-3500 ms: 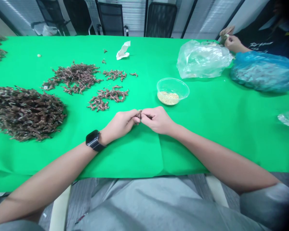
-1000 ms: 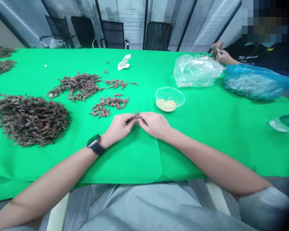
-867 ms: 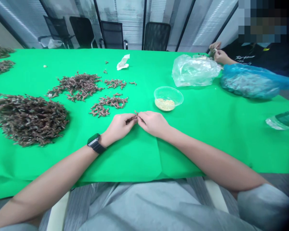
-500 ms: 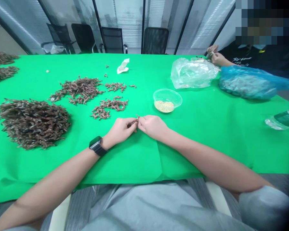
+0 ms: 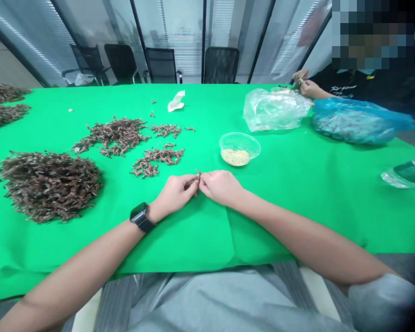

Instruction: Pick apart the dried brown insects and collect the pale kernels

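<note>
- Head view, looking down a long table covered in bright green cloth [image 5: 180, 240], with the person's two bare forearms reaching in from the bottom edge.
- The left hand [image 5: 174, 192] and right hand [image 5: 221, 187] meet at the centre, fingers curled and pressed together, pinching a small brown dried sprig [image 5: 198, 175] between their fingertips. The sprig's tip pokes out just above the grip.
- A black smartwatch [image 5: 141, 217] circles the left wrist.
- Left of the grip lies a large heap of brown dried sprigs [image 5: 47, 186]. Nearer, up and to the left, are two looser scattered piles of sprigs [image 5: 112, 137] [image 5: 157, 161].
- Just ahead of the grip and slightly right sits a clear round plastic bowl [image 5: 240, 149] holding pale grains in its bottom.
- Farther ahead on the right are a crumpled clear plastic bag [image 5: 275, 109] and a full blue plastic bag [image 5: 354, 122].
- At the far right corner, a co-worker's two hands [image 5: 306, 83] work on something too small to tell.
</note>
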A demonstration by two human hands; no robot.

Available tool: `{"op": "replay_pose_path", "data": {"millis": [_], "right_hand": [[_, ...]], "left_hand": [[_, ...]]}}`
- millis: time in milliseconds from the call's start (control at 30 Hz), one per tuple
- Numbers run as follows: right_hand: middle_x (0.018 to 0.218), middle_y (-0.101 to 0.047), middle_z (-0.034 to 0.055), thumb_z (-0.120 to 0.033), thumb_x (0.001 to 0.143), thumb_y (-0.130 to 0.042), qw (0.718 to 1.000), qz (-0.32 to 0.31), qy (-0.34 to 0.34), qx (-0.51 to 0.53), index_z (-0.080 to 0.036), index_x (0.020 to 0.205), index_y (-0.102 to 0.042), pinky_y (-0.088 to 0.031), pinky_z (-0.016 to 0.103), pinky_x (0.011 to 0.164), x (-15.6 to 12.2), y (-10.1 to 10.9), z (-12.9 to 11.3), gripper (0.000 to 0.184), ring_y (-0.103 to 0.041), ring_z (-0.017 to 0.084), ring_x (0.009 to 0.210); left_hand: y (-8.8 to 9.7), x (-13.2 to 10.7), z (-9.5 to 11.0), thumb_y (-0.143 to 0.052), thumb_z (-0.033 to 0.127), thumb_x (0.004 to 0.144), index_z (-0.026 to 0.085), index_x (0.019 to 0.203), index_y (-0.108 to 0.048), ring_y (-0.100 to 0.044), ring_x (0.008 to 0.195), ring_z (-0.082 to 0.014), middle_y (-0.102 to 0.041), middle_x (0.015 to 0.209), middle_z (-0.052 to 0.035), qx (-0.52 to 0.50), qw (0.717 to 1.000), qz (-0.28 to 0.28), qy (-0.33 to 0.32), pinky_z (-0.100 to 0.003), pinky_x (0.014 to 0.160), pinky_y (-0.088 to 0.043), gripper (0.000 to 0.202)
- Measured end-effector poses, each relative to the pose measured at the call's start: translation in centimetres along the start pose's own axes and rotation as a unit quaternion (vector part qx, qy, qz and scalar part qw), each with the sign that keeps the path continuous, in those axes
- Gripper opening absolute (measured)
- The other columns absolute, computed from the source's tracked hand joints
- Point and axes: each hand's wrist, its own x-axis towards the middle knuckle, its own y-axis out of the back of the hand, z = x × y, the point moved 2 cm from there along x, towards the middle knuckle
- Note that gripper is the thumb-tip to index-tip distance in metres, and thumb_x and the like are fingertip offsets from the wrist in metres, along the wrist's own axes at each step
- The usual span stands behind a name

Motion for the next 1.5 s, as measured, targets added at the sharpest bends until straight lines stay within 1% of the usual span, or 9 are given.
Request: {"op": "replay_pose_path", "data": {"millis": [333, 533, 700, 867, 967, 1033, 1100, 1233, 1500], "right_hand": [[0.092, -0.076, 0.0162, -0.028, 0.101, -0.048, 0.999, -0.027, 0.015, 0.015, -0.011, 0.104, -0.073, -0.035, 0.031, 0.066, 0.0, -0.1, 0.0, 0.031, -0.069, 0.024, 0.081], [0.074, -0.072, 0.0072, -0.025, 0.096, -0.052, 0.99, 0.031, -0.016, 0.133, -0.014, 0.079, -0.073, -0.029, 0.028, 0.062, 0.2, -0.6, 0.8, 0.029, -0.055, 0.015, 0.064], [0.055, -0.055, -0.002, -0.02, 0.088, -0.054, 0.954, 0.077, -0.049, 0.286, -0.015, 0.063, -0.067, -0.025, 0.026, 0.057, 0.2, -0.7, 1.3, 0.029, -0.041, 0.009, 0.053], [0.05, -0.041, -0.0051, -0.023, 0.085, -0.052, 0.906, 0.066, -0.104, 0.405, -0.016, 0.056, -0.058, -0.023, 0.026, 0.052, 0.5, -1.3, 1.6, 0.03, -0.038, 0.009, 0.052], [0.052, -0.041, -0.0055, -0.025, 0.085, -0.051, 0.877, 0.052, -0.127, 0.46, -0.017, 0.059, -0.057, -0.023, 0.026, 0.052, 0.6, -1.9, 1.8, 0.027, -0.036, 0.009, 0.052], [0.054, -0.044, -0.005, -0.025, 0.087, -0.05, 0.881, 0.051, -0.111, 0.458, -0.016, 0.063, -0.061, -0.025, 0.025, 0.054, 0.6, -1.9, 1.8, 0.027, -0.038, 0.01, 0.054], [0.057, -0.047, -0.0046, -0.026, 0.09, -0.049, 0.897, 0.054, -0.082, 0.431, -0.016, 0.067, -0.065, -0.026, 0.025, 0.056, 0.6, -1.7, 1.7, 0.03, -0.04, 0.01, 0.055], [0.057, -0.045, -0.0047, -0.028, 0.094, -0.047, 0.912, 0.051, -0.053, 0.404, -0.016, 0.069, -0.066, -0.026, 0.025, 0.056, 0.4, -1.1, 1.7, 0.034, -0.041, 0.009, 0.055], [0.065, -0.058, -0.0013, -0.026, 0.092, -0.047, 0.888, 0.046, -0.024, 0.458, -0.015, 0.07, -0.069, -0.031, 0.025, 0.06, 0.4, -0.5, 1.7, 0.033, -0.044, 0.01, 0.06]], "left_hand": [[-0.1, -0.1, 0.1, -0.044, 0.03, 0.102, 0.018, 0.08, -0.063, -0.057, 0.056, -0.012, -0.069, 0.067, 0.0005, 0.027, 0.999, -0.017, -0.029, -0.025, 0.06, -0.038, 0.032], [0.0, -0.2, 0.3, -0.04, 0.033, 0.105, 0.017, 0.086, -0.065, -0.06, 0.064, -0.0125, -0.07, 0.076, -0.0014, -0.004, 0.999, -0.026, -0.028, -0.024, 0.066, -0.043, 0.035], [-0.3, -0.2, 0.0, -0.04, 0.034, 0.106, 0.017, 0.104, -0.067, -0.062, 0.068, -0.0124, -0.072, 0.084, -0.0024, -0.022, 0.999, -0.025, -0.033, -0.023, 0.069, -0.047, 0.032], [-0.2, -0.3, 0.0, -0.042, 0.032, 0.106, 0.017, 0.104, -0.068, -0.063, 0.066, -0.0119, -0.075, 0.086, -0.0025, -0.002, 0.999, -0.017, -0.039, -0.023, 0.069, -0.047, 0.03], [-0.2, -0.3, 0.2, -0.043, 0.032, 0.105, 0.017, 0.105, -0.068, -0.065, 0.068, -0.0124, -0.076, 0.088, -0.0028, 0.016, 0.999, 0.004, -0.044, -0.022, 0.07, -0.048, 0.029], [-0.2, -0.4, 0.2, -0.044, 0.032, 0.105, 0.018, 0.108, -0.067, -0.066, 0.069, -0.0125, -0.076, 0.089, -0.0024, 0.023, 0.998, 0.019, -0.046, -0.022, 0.07, -0.048, 0.028], [-0.2, -0.4, 0.1, -0.044, 0.032, 0.105, 0.018, 0.112, -0.066, -0.066, 0.069, -0.0125, -0.076, 0.089, -0.0019, 0.026, 0.998, 0.026, -0.045, -0.022, 0.069, -0.048, 0.027], [-0.1, -0.4, 0.1, -0.045, 0.032, 0.105, 0.018, 0.117, -0.065, -0.067, 0.068, -0.0126, -0.076, 0.089, -0.0018, 0.023, 0.998, 0.027, -0.046, -0.022, 0.069, -0.049, 0.028], [0.2, -0.5, 0.3, -0.042, 0.033, 0.106, 0.018, 0.12, -0.065, -0.068, 0.07, -0.0128, -0.076, 0.091, -0.0026, 0.008, 0.998, 0.006, -0.059, -0.022, 0.071, -0.051, 0.031]]}}
